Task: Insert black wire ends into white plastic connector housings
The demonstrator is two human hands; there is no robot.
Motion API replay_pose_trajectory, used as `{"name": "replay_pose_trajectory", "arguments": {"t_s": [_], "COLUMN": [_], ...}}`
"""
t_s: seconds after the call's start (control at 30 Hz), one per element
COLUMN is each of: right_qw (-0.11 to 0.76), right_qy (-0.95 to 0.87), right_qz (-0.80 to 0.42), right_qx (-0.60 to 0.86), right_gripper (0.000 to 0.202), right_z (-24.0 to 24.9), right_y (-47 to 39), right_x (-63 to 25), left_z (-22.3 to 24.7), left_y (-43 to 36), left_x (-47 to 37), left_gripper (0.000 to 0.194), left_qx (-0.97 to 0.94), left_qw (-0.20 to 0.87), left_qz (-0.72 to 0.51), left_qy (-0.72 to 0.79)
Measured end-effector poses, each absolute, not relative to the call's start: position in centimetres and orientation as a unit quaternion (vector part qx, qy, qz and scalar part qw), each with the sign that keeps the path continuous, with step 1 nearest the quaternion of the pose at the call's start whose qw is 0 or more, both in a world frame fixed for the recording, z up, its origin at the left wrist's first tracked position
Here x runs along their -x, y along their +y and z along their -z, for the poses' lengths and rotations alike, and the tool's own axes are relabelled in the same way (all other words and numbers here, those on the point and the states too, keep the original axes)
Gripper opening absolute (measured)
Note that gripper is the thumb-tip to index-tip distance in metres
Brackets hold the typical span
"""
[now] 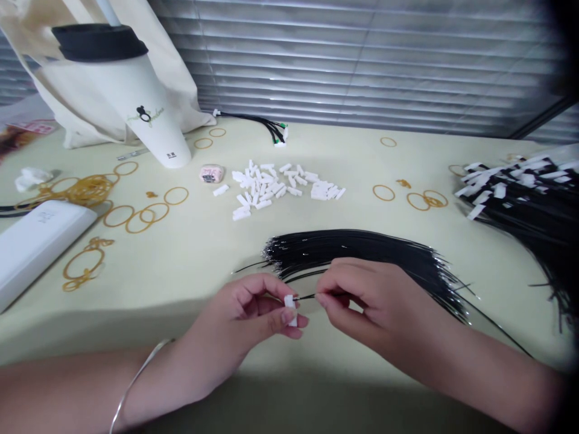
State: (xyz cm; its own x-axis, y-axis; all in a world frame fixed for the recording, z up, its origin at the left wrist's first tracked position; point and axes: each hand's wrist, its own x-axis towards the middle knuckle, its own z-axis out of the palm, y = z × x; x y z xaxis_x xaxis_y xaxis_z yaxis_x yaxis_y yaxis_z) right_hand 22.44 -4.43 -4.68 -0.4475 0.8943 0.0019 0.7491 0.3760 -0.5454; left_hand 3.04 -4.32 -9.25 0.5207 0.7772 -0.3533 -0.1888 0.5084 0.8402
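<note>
The left hand (266, 313) pinches a white connector (291, 310) between thumb and fingers, while the right hand (357, 295), thumb and fingertips closed on a black wire (307, 296), holds the wire's end at the connector's upper part. Both hands are above the desk (190, 259), just in front of a bundle (357, 247) of black wires. Beyond the bundle lies a loose pile (266, 184) of white connectors, with rubber bands (154, 217) to either side.
</note>
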Motion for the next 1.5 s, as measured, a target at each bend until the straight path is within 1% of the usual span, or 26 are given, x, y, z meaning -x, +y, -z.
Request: {"name": "replay_pose_trajectory", "arguments": {"t_s": [0.17,0.3,0.4,0.47,0.5,0.57,0.63,0.73,0.8,0.87,0.97,1.03,1.13,1.23,1.37,1.5], "right_qw": [0.158,0.126,0.09,0.105,0.121,0.141,0.138,0.139,0.145,0.159,0.202,0.211,0.18,0.156,0.16,0.147], "right_qy": [-0.83,-0.84,-0.842,-0.837,-0.837,-0.851,-0.87,-0.877,-0.874,-0.865,-0.826,-0.808,-0.83,-0.853,-0.864,-0.864], "right_qz": [-0.221,-0.213,-0.272,-0.296,-0.287,-0.233,-0.179,-0.141,-0.134,-0.137,-0.156,-0.155,-0.139,-0.127,-0.098,-0.095], "right_qx": [0.488,0.484,0.457,0.448,0.449,0.449,0.439,0.437,0.444,0.457,0.503,0.527,0.51,0.481,0.468,0.473], "right_gripper": [0.015,0.017,0.016,0.011,0.008,0.006,0.008,0.014,0.016,0.014,0.01,0.009,0.014,0.014,0.013,0.017], "right_z": [5.1,5.1,4.9,5.1,5.4,6.4,7.7,9.1,9.3,8.5,6.2,4.7,3.8,4.6,5.7,5.9], "right_y": [-4.7,-4.7,-4.1,-3.3,-2.9,-2.2,-1.8,-1.7,-1.8,-2.1,-2.9,-3.8,-5.0,-5.5,-5.3,-5.1], "right_x": [-21.9,-21.6,-22.3,-22.7,-22.8,-22.7,-22.2,-21.5,-21.4,-21.7,-22.3,-22.5,-22.2,-21.7,-21.3,-21.6], "left_z": [9.3,9.6,9.5,9.2,9.1,8.7,8.5,8.7,9.0,9.2,9.3,9.3,9.2,9.2,9.3,9.4], "left_y": [-4.2,-4.4,-5.0,-5.4,-5.5,-5.7,-5.6,-5.5,-5.4,-5.2,-4.7,-4.3,-4.0,-4.1,-4.2,-4.2], "left_x": [-3.0,-3.1,-3.0,-2.8,-2.7,-2.6,-2.5,-2.5,-2.6,-2.7,-3.0,-3.2,-3.4,-3.3,-3.2,-3.2], "left_gripper": [0.015,0.014,0.013,0.007,0.005,0.009,0.012,0.011,0.009,0.005,0.011,0.013,0.014,0.013,0.014,0.015], "left_qx": [-0.4,-0.439,-0.492,-0.589,-0.642,-0.714,-0.732,-0.726,-0.705,-0.644,-0.493,-0.417,-0.375,-0.375,-0.371,-0.373], "left_qw": [0.774,0.762,0.736,0.674,0.637,0.583,0.572,0.57,0.584,0.635,0.74,0.775,0.786,0.786,0.784,0.784], "left_qz": [-0.296,-0.269,-0.25,-0.233,-0.223,-0.209,-0.203,-0.211,-0.215,-0.221,-0.251,-0.287,-0.316,-0.317,-0.318,-0.316], "left_qy": [0.39,0.394,0.393,0.38,0.364,0.327,0.31,0.322,0.339,0.364,0.382,0.379,0.376,0.375,0.383,0.383]}}
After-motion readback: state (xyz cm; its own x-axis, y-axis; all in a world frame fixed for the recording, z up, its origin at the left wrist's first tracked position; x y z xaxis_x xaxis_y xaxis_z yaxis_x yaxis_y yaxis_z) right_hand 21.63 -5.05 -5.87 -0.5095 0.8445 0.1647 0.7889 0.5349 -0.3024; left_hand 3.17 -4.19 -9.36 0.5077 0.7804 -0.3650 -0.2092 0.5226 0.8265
